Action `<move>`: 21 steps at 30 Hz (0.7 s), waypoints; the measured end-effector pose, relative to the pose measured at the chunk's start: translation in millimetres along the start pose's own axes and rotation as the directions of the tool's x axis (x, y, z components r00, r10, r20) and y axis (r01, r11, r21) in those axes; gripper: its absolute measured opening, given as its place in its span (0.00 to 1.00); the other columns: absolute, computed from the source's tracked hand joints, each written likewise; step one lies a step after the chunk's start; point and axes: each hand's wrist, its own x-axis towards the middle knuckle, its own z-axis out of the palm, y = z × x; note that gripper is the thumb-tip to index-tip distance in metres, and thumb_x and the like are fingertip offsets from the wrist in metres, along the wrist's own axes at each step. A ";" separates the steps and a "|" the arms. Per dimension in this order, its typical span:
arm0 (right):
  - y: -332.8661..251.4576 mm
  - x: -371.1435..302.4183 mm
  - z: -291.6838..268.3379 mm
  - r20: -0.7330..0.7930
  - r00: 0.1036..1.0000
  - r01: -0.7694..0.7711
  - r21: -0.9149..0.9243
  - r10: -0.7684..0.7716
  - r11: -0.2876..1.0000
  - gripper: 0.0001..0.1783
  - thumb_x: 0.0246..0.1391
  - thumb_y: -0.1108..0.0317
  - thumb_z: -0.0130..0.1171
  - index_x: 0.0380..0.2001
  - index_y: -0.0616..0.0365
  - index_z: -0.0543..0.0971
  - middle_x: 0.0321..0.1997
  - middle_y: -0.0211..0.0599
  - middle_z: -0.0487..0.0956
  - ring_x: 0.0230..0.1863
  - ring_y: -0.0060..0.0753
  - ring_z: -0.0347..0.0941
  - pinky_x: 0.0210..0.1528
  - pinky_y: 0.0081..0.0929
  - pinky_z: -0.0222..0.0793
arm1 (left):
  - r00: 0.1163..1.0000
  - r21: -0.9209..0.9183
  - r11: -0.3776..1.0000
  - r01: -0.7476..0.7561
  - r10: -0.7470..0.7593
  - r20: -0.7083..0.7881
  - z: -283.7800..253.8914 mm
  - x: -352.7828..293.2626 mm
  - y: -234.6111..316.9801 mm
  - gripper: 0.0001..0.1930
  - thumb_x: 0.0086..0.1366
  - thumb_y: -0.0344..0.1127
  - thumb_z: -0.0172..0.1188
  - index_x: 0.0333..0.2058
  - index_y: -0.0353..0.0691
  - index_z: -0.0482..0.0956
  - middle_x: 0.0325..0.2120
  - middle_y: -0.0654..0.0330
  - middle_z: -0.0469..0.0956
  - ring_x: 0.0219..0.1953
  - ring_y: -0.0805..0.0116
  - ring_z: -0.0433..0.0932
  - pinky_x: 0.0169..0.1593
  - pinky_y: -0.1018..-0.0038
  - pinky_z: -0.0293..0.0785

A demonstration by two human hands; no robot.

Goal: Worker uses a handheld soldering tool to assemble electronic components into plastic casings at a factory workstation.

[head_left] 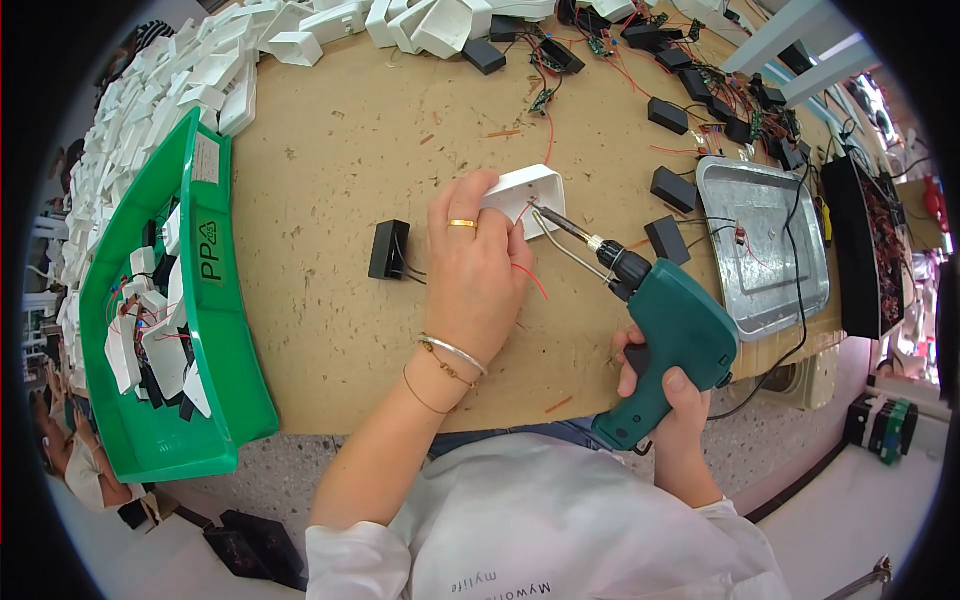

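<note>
At the near edge of the brown desk, the right hand grips a green soldering gun, its tip at the white case that the left hand grasps mid-frame, open stretches parting them from the green bin at left and white cases heaped upper left.

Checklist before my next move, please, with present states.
1. Green pistol-shaped soldering tool gripped by right hand: ok.
2. Open white plastic housing held by left hand: ok.
3. Slim metal tip pointed into the housing: ok.
4. Tip touching the thin red wire: cannot tell.
5. Left fingertips well away from tip: not ok, close beside it.
6. Black cable off the silver metal tray: not ok, crosses over it.
</note>
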 end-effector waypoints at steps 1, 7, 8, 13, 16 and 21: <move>0.4 0.0 1.4 -0.015 1.000 0.012 0.008 -0.011 1.000 0.33 0.45 0.50 0.56 0.43 0.72 0.69 0.37 0.48 0.73 0.24 0.28 0.70 0.36 0.27 0.66 | 1.000 -0.001 1.000 0.002 -0.002 -0.001 -0.7 0.0 -0.1 0.05 0.49 0.23 0.58 0.24 0.29 0.70 0.45 0.51 0.66 0.49 0.50 0.64 0.49 0.63 0.66; -4.8 -5.9 -4.1 -0.002 0.999 0.035 -0.028 -0.035 0.999 0.33 0.45 0.51 0.56 0.43 0.73 0.68 0.38 0.48 0.72 0.24 0.28 0.70 0.37 0.28 0.65 | 1.000 0.031 0.999 -0.011 0.010 0.028 -4.4 -1.2 0.8 0.06 0.49 0.22 0.57 0.26 0.28 0.70 0.45 0.52 0.66 0.50 0.51 0.64 0.49 0.63 0.66; -5.2 -8.4 -8.3 -0.006 0.999 0.035 -0.029 -0.036 0.999 0.33 0.45 0.51 0.56 0.43 0.73 0.68 0.38 0.48 0.72 0.24 0.28 0.70 0.37 0.28 0.65 | 0.999 0.024 1.000 -0.015 0.015 0.035 -5.5 -2.1 1.8 0.06 0.49 0.22 0.57 0.27 0.28 0.70 0.46 0.52 0.66 0.49 0.51 0.64 0.50 0.63 0.66; -2.8 -24.7 -26.2 -0.030 0.997 0.065 -0.001 -0.065 0.998 0.34 0.45 0.52 0.57 0.44 0.74 0.67 0.39 0.50 0.72 0.24 0.29 0.71 0.37 0.28 0.66 | 0.993 -0.039 0.999 0.028 -0.023 0.117 -13.0 -12.3 14.9 0.06 0.49 0.22 0.57 0.27 0.28 0.70 0.47 0.52 0.66 0.49 0.51 0.64 0.50 0.63 0.66; -3.1 -37.3 -28.7 -0.035 0.999 0.023 0.039 -0.022 0.999 0.34 0.44 0.57 0.61 0.47 0.73 0.67 0.41 0.50 0.72 0.25 0.28 0.72 0.35 0.26 0.69 | 0.994 -0.029 1.000 -0.012 0.015 0.111 -14.8 -18.2 23.2 0.05 0.49 0.21 0.56 0.27 0.29 0.70 0.47 0.52 0.65 0.49 0.51 0.64 0.50 0.63 0.66; 1.9 -48.9 -32.0 -0.063 0.998 -0.014 -0.105 0.007 0.994 0.35 0.44 0.52 0.60 0.46 0.74 0.67 0.42 0.54 0.73 0.25 0.32 0.72 0.37 0.28 0.69 | 0.999 -0.020 1.000 -0.012 0.013 0.034 -8.8 -20.3 27.4 0.07 0.51 0.22 0.58 0.27 0.34 0.67 0.47 0.54 0.67 0.48 0.51 0.65 0.50 0.63 0.63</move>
